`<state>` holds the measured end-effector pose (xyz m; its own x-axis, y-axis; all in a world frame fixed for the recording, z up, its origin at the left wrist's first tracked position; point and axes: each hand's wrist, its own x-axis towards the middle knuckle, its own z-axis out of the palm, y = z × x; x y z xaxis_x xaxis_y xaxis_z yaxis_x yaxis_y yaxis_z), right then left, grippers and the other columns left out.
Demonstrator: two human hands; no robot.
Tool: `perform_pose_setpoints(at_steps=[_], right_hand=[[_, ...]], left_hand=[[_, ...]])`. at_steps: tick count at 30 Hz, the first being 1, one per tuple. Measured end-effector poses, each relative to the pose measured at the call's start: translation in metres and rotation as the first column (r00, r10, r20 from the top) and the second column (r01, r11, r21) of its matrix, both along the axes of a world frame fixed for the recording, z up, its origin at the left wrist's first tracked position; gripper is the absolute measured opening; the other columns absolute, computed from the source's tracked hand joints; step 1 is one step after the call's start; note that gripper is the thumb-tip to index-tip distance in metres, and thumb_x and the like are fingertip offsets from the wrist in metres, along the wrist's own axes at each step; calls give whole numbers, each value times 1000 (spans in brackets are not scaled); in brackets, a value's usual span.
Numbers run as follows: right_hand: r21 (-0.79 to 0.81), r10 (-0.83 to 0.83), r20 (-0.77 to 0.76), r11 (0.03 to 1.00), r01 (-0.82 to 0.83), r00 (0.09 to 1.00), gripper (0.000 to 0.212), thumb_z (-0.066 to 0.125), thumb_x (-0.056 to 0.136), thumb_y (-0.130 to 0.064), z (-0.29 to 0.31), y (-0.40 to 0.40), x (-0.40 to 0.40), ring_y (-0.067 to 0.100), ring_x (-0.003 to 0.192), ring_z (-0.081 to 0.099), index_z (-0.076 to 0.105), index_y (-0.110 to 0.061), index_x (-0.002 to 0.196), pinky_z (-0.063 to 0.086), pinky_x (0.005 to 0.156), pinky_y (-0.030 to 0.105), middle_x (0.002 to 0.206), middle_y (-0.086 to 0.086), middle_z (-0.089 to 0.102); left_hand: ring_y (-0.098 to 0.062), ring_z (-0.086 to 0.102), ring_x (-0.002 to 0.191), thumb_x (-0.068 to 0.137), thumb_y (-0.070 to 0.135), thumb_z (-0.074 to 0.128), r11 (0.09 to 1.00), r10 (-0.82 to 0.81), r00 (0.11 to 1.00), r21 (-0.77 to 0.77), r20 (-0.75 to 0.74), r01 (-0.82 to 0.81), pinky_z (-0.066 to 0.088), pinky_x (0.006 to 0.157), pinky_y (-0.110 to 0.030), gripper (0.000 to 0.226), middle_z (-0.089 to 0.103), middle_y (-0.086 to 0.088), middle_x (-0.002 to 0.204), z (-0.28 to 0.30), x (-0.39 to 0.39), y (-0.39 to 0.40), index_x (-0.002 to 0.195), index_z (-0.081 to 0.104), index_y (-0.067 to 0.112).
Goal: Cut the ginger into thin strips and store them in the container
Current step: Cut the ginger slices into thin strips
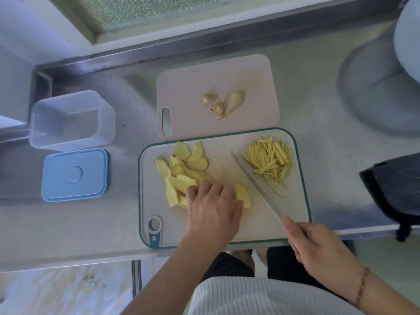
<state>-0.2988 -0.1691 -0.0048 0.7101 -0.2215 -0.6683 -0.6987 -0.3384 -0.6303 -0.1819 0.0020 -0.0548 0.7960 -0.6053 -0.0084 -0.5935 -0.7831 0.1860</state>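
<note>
A white cutting board with a teal rim [293,226] lies near the counter's front edge. Several yellow ginger slices [181,169] are spread over its left half, and a pile of thin ginger strips [270,161] lies at its right. My left hand [213,208] rests on the slices, fingers curled over a stack of them, one slice [244,195] showing beside my thumb. My right hand [318,248] grips the handle of a knife [254,180], whose blade slants across the board between slices and strips. A clear container [72,120] stands open at the left, its blue lid [75,175] lying in front of it.
A pink cutting board [188,87] behind the white one carries ginger trimmings [223,103]. A dark bag [397,185] sits at the counter's right edge. A pale round object [381,87] stands at the back right. The steel counter's front edge runs just below the board.
</note>
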Motion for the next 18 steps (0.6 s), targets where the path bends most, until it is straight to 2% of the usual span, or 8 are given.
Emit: perform_pose_setpoints(at_steps=[4,10,12,15,18], right_hand=[[-28,33,0,999,-33,999,61,28,81,-68,2,7,3,6,42,34,37,-13,56,36,52,28,44,-5,33],[26,48,-4,999,-48,999,60,29,81,-67,2,11,10,6,39,33,38,-14,55,30,48,20,42,-5,34],[1,33,11,999,-33,999,64,29,81,-69,1,6,10,7,40,30,37,-10,57,28,48,24,45,-4,30],[-31,44,10,999,-44,999,75,23,81,-79,1,1,8,7,42,29,35,-9,57,28,46,21,46,-4,29],[-22,91,12,996,-91,996,74,23,73,-82,3,0,5,7,43,30,34,-11,58,28,47,20,46,-2,29]], left_hand=[[-21,57,78,88,29,65,970,-77,994,-227,79,93,28,74,-35,13,59,8,76,-17,1,13,80,66,20],[-22,59,78,86,20,72,946,-71,994,-311,80,93,27,76,-34,9,60,7,76,-24,-2,4,78,66,20],[-24,59,79,85,18,74,933,-88,993,-342,84,112,34,75,-35,10,60,4,78,-24,-2,6,79,67,18],[-28,63,93,91,13,72,872,-216,972,-431,89,233,48,79,-38,4,68,-5,96,-24,-3,8,89,73,10],[-29,66,101,93,8,71,844,-281,955,-451,90,291,54,84,-40,6,71,-8,104,-31,1,6,95,76,5]])
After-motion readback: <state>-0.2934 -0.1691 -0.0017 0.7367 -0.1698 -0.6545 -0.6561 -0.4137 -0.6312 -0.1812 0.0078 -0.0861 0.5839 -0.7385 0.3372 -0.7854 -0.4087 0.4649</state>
